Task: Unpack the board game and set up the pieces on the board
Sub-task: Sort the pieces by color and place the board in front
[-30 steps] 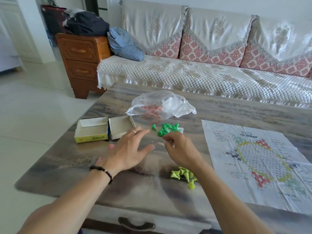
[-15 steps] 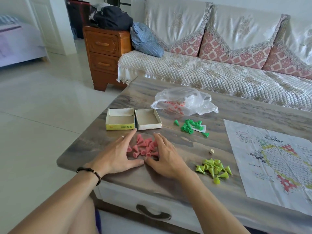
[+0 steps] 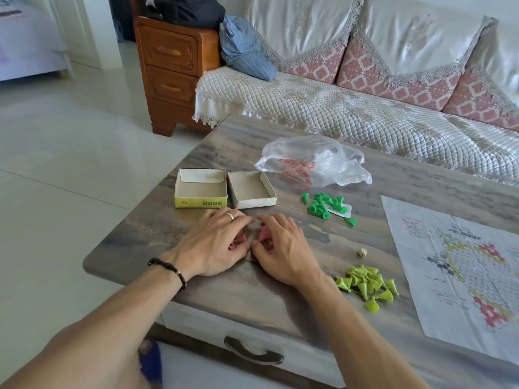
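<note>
Both hands rest on the grey wood-grain desk (image 3: 196, 293) near its front edge, cupped toward each other over a small heap of pink cone pieces (image 3: 262, 234). The left hand (image 3: 213, 247), with a ring on one finger and a dark bead bracelet (image 3: 168, 269) at the wrist, lies palm down with its fingers curled loosely over the left side of the heap. The right hand (image 3: 283, 248) mirrors it, fingers bent around the right side, so that only a little pink shows in the gap between the two hands. Whether any single piece is actually pinched cannot be told.

Just beyond the hands stand the two halves of the game box: the yellow-sided half (image 3: 200, 188) on the left and the plain white half (image 3: 251, 189) touching it on the right, both open side up. Behind them lies a crumpled clear plastic bag (image 3: 314, 158) with red print. To the right of the box sits a cluster of dark green cone pieces (image 3: 325, 206), partly on a small clear packet. Nearer the front edge lies a pile of lime-green cone pieces (image 3: 368, 284), with a small die (image 3: 362, 252) beyond it. The paper game board (image 3: 463, 265) is spread flat at the right of the desk, with no pieces on it.
</note>
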### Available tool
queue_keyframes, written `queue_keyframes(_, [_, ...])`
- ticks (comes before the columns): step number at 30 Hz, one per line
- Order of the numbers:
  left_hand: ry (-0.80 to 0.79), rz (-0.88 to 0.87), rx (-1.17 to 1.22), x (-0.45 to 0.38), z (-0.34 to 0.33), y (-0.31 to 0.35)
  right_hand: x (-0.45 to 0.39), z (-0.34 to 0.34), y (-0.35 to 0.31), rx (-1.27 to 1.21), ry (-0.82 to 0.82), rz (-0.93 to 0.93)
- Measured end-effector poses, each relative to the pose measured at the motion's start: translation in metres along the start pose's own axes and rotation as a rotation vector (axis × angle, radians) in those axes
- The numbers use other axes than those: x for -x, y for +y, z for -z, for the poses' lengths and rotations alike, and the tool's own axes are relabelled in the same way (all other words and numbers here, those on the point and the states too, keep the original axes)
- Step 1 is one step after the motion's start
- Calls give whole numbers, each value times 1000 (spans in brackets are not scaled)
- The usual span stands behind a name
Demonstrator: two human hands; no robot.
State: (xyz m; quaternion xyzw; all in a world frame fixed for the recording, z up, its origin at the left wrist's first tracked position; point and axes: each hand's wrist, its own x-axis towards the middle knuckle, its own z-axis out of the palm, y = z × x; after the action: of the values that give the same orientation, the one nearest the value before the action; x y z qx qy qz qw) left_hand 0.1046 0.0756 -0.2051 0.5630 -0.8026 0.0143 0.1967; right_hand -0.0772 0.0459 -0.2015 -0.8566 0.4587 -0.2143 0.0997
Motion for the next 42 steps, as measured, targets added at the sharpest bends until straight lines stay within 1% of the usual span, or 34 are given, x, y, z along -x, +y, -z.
queue_keyframes(3, [23,-12,24,-4,-2,-1,-3,-3,3,159,54,60])
queue_keyframes(5, [66,-7,62,-8,-4,-2,-6,-5,6,202,84,58])
queue_keyframes(8, [115,51,82,-16,-5,-1,-10,-4,8,197,100,53])
queue_keyframes(11, [190,102,9,-21,-7,0,-16,-4,8,230,144,70])
queue_keyframes(16, [244,134,-31,-27,-9,2,-24,-5,7,240,181,28])
queue_keyframes(21, [301,133,-26,-31,-8,2,-33,-8,8,221,229,-60])
queue_keyframes(25, [337,144,-14,-34,-8,2,-39,-8,10,240,258,-41])
queue_keyframes(31, [369,149,37,-38,-11,-2,-42,-10,12,247,256,-53])
queue_keyframes(35, [389,178,102,-39,-11,-2,-47,-11,15,194,268,-90])
queue_keyframes(42, [428,294,238,-46,-10,-1,-53,-6,17,12,282,-194])
